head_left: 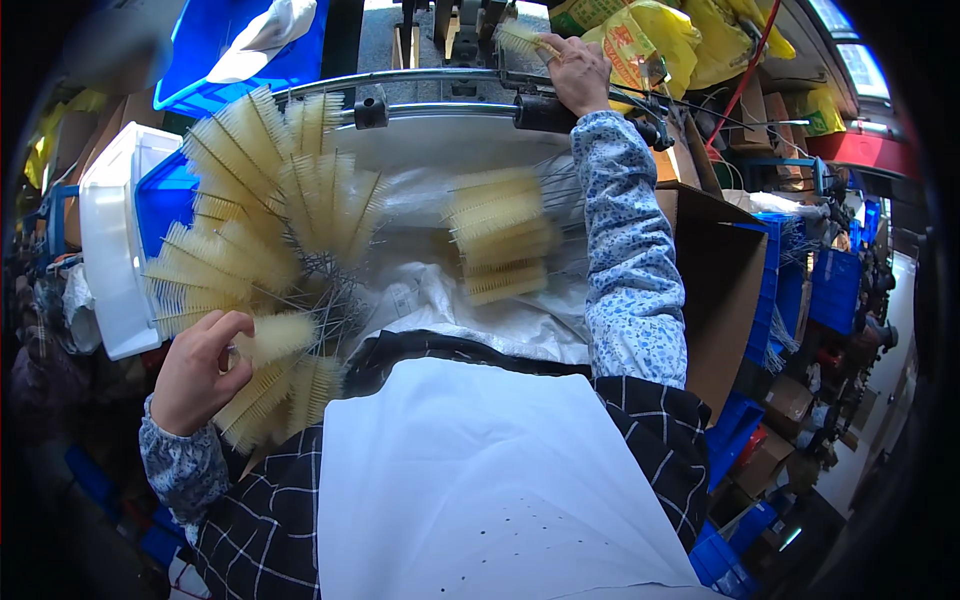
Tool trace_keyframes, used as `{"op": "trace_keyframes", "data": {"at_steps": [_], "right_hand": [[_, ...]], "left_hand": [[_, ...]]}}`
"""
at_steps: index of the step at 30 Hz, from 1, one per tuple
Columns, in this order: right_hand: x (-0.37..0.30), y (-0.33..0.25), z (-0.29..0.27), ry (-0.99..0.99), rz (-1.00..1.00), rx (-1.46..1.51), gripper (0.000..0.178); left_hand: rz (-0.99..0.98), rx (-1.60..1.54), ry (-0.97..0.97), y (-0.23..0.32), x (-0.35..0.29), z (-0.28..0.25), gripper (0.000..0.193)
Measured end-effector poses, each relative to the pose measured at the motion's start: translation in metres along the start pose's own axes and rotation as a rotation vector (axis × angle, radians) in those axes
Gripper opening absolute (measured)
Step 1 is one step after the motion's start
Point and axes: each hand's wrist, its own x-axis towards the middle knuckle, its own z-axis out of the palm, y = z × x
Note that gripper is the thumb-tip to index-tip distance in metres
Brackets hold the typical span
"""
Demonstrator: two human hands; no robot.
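Observation:
My left hand (203, 368) is pinched around the end of a cream bristle brush (275, 337), at the near left of a fanned heap of similar brushes (240, 170). Their thin wire stems (325, 290) cross in a tangle toward the middle. At the far side, my right hand (582, 75) grips a small brush (522, 40) with pale bristles, just above a black-sleeved metal bar (545, 112). Between my arms, a smaller stack of brushes (497, 225) lies on white sheeting, its wires pointing toward my right sleeve and its edges blurred.
A metal machine (455, 55) stands straight ahead behind the bar. To the left are a blue bin (235, 85) and a white plastic tub (115, 250). An open cardboard box (715, 290) sits close to my right arm, with yellow plastic bags (650, 45) beyond it.

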Motion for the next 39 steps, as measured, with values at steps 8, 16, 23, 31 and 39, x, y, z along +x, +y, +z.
{"op": "trace_keyframes", "data": {"at_steps": [8,16,23,31,39], "right_hand": [[0.019,0.016,0.019,0.045,-0.113,0.016,0.032],[0.022,0.027,0.022,-0.019,-0.097,-0.262,0.035],[-0.007,0.046,-0.003,0.092,0.152,-0.221,0.050],[-0.009,0.055,0.014,0.203,0.152,0.161,0.038],[0.001,-0.013,-0.002,0.093,0.186,0.088,0.037]], "left_hand": [[0.194,-0.141,-0.002,-0.006,0.014,0.004,0.017],[0.681,-0.233,0.024,0.008,0.020,-0.017,0.026],[0.722,-0.414,0.571,0.003,-0.008,-0.026,0.018],[0.613,-0.540,0.602,-0.008,-0.012,-0.027,0.019],[0.588,-0.476,0.619,-0.002,-0.018,-0.033,0.018]]}}
